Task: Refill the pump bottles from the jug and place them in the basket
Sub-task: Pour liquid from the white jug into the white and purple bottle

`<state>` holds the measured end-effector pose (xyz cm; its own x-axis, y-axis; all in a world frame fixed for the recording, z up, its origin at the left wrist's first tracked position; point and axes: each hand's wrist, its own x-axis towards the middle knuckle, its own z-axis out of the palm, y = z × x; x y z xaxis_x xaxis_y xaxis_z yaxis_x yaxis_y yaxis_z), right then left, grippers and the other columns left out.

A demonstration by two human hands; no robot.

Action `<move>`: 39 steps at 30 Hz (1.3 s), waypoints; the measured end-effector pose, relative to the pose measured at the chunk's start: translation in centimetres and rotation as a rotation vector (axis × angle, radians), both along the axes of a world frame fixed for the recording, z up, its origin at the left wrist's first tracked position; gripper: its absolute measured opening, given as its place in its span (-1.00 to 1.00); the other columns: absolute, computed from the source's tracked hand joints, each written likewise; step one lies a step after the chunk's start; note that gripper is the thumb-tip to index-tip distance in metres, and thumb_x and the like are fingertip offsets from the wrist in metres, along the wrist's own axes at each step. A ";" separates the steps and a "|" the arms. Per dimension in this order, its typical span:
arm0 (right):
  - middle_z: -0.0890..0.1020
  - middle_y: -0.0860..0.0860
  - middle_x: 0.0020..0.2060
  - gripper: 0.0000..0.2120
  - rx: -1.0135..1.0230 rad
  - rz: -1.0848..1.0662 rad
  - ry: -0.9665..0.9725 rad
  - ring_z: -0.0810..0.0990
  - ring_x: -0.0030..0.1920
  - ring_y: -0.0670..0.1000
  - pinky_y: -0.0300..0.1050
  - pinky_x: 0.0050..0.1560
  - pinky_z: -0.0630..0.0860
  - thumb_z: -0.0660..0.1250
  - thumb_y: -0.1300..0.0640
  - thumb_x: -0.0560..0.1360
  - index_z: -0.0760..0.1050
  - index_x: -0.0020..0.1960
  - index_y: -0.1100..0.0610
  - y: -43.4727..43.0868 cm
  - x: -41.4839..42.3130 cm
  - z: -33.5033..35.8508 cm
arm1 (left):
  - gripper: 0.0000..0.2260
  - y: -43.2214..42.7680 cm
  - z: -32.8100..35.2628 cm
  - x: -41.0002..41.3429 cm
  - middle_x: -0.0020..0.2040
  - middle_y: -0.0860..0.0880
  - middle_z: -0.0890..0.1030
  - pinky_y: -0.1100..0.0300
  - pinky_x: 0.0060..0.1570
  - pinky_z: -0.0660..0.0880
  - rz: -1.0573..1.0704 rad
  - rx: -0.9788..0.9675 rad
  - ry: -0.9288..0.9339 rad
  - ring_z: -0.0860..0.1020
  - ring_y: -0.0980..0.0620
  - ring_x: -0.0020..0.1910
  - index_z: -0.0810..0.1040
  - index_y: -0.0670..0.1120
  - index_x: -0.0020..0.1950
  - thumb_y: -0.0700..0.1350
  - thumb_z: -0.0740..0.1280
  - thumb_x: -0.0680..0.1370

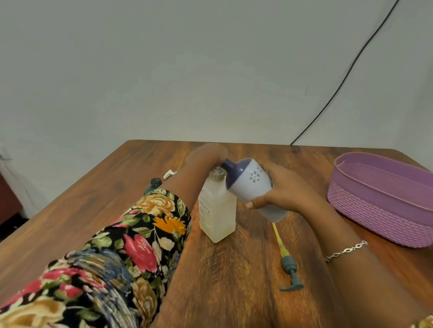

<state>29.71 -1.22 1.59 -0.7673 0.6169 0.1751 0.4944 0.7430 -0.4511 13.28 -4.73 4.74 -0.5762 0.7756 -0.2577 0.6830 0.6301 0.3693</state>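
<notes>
A translucent square pump bottle (217, 210) stands upright on the wooden table (227, 280), its pump removed and its neck open. My right hand (289, 192) grips a white jug with a dark blue top (250, 181), tilted left so its spout sits at the bottle's neck. My left hand (207, 154) is blurred and rests at the bottle's neck, behind the spout. The bottle's grey-green pump head with a yellow tube (286, 261) lies on the table in front of the jug. A purple woven basket (386, 216) stands at the right.
A dark bottle top (154, 183) and a small white piece (170, 174) lie on the table behind my left forearm. A black cable (344, 78) runs down the wall to the table's back edge. The table's near edge is below my arms.
</notes>
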 end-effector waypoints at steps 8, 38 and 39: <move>0.50 0.02 0.16 -0.28 0.035 0.015 -0.002 0.47 0.09 0.03 -0.05 0.05 0.47 0.52 -0.02 0.27 0.31 0.33 0.05 -0.1 0.4 1.0 | -0.74 -0.8 1.6 0.8 -0.01 -0.27 0.50 -0.02 0.00 0.42 0.061 0.133 -0.264 0.46 -0.19 -0.18 0.40 -0.28 0.13 -0.11 0.09 0.61; 0.47 -0.06 0.03 -0.35 -0.036 0.006 0.044 0.43 0.00 -0.04 -0.09 -0.03 0.44 0.53 0.00 0.26 0.34 0.27 0.04 -0.4 0.5 -0.4 | -0.80 -0.8 0.8 1.3 -0.30 -0.16 0.41 0.12 -0.21 0.41 -0.033 -0.010 -0.045 0.39 -0.04 -0.37 0.42 -0.34 -0.09 -0.18 0.20 0.55; 0.47 -0.06 0.03 -0.35 -0.038 0.010 0.044 0.43 0.00 -0.04 -0.09 -0.02 0.44 0.53 0.00 0.26 0.34 0.27 0.04 -0.4 0.5 -0.3 | -0.81 -1.0 0.9 1.4 -0.29 -0.17 0.42 0.13 -0.22 0.41 -0.023 0.004 -0.066 0.40 -0.05 -0.36 0.39 -0.32 -0.16 -0.19 0.18 0.56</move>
